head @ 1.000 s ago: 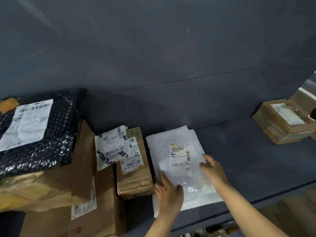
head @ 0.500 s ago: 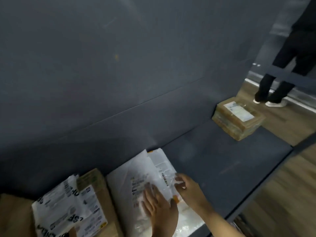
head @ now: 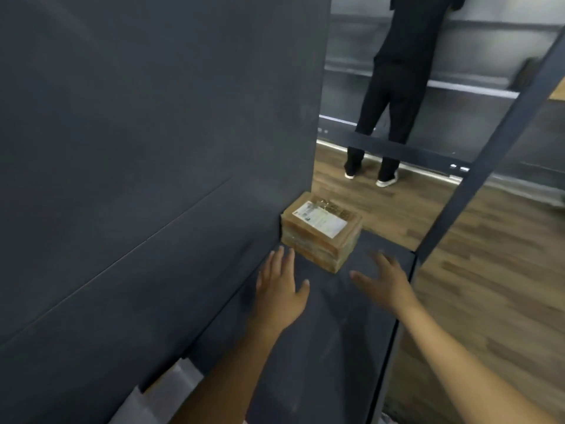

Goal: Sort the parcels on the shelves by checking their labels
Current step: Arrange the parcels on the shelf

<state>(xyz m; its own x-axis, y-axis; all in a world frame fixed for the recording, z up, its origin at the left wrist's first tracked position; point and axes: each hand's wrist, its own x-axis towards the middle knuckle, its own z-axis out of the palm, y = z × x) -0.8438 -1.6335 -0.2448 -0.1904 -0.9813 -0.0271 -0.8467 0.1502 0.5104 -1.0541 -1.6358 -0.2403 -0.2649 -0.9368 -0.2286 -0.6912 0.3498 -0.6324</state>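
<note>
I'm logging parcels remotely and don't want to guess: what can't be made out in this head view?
Head view:
Label on the brown parcel: print too small and blurred.
White packet, bottom left: cut by the frame edge, covered by the left forearm.
Brown parcel's far side: hidden by itself.
Person in black: cut off by the top edge.

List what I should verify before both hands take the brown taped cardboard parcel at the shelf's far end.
1. Left hand free: ok, open, fingers spread, holding nothing.
2. Right hand free: ok, open, holding nothing.
3. Path clear: ok, only bare dark grey shelf between the hands and the brown taped cardboard parcel.
4. Parcel seated: ok, lying flat against the dark grey back wall.
5. White paper label facing up: ok; its text readable: cannot tell, blurred.
6. Grip on parcel: not ok, neither hand curls round it yet.
</note>
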